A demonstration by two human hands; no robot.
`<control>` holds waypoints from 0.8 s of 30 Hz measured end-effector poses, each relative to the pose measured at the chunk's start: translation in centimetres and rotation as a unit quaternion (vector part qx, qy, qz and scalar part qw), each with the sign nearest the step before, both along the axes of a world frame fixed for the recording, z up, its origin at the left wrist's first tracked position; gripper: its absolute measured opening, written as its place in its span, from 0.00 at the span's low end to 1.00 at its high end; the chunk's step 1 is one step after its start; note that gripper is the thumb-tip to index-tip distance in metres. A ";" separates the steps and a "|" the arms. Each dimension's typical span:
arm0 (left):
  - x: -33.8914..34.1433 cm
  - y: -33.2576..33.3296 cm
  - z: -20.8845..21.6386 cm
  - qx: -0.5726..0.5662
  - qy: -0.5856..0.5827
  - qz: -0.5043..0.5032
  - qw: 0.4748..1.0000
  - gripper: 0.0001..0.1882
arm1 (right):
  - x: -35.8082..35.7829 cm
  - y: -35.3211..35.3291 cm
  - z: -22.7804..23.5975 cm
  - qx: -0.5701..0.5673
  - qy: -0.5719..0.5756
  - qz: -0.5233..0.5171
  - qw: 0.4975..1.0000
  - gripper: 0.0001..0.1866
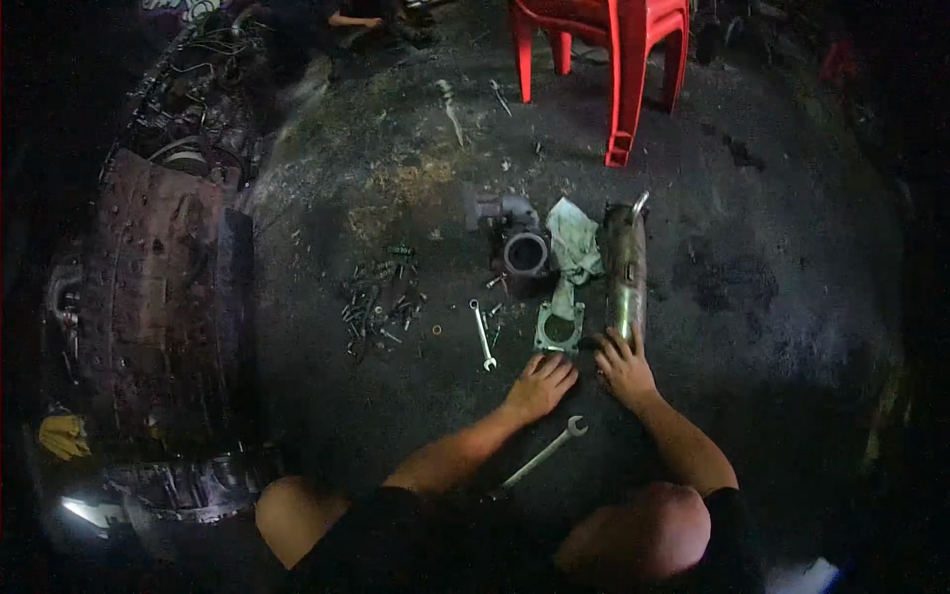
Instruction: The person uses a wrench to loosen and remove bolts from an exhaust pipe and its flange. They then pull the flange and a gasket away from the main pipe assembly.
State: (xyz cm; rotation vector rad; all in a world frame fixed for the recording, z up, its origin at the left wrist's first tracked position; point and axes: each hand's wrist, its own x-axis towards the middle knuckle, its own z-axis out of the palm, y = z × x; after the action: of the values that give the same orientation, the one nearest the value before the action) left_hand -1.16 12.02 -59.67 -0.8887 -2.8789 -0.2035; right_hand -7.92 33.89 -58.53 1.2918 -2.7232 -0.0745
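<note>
My left hand is low over the floor, fingers apart, at the near edge of a flat metal flange plate with a large round hole. I cannot make out anything in its fingers. Fingers of my right hand wrap over the near end of a long metal cylinder, which lies pointing away from me with a bent pipe at its far end. A crumpled pale rag lies between the cylinder and a dark curved pipe fitting with a round opening.
A combination wrench lies left of the plate; a larger wrench is near my knees. Several bolts are heaped further left. A big rusty engine part stands at far left. A red plastic chair stands ahead, and another person's arm shows beyond.
</note>
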 end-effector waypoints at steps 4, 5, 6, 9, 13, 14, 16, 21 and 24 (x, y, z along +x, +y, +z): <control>0.3 0.0 -0.7 -0.107 -0.016 0.041 0.993 0.26 | 0.2 -0.6 1.1 -0.013 -0.054 -0.006 0.998 0.23; 0.3 0.3 -0.5 -0.106 -0.009 0.043 0.993 0.26 | 0.0 -0.4 0.8 -0.008 -0.043 -0.009 0.999 0.23; 0.2 0.4 -0.2 -0.099 -0.036 0.051 0.993 0.27 | -0.1 -0.2 0.7 -0.004 -0.033 -0.012 0.999 0.23; 0.0 1.0 0.8 -0.076 -0.040 0.070 0.994 0.25 | 0.2 -0.4 1.3 0.028 -0.017 -0.022 0.999 0.22; -0.9 0.9 -0.6 -0.088 -0.025 0.044 0.995 0.15 | 0.0 -0.4 0.7 0.023 -0.005 -0.016 1.000 0.21; -0.9 0.6 -0.3 -0.051 -0.067 0.051 0.995 0.15 | 0.0 -0.4 0.7 0.035 0.011 -0.009 0.999 0.21; -1.4 0.6 0.3 -0.015 -0.109 0.055 0.992 0.15 | 0.2 -0.3 0.8 0.034 -0.025 -0.016 0.999 0.23; -1.7 0.5 1.7 -0.059 -0.185 0.005 0.981 0.15 | 0.4 -0.2 1.6 0.018 -0.030 0.001 0.999 0.26; -1.3 1.9 2.8 -0.014 -0.169 0.035 0.985 0.14 | 0.1 -0.1 1.3 0.030 0.000 0.008 1.000 0.26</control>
State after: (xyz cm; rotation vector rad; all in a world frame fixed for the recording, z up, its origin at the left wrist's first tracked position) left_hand -2.42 13.89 -56.87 -0.8254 -3.2263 -0.3377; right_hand -7.86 33.77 -57.26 1.3301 -2.7306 -0.1563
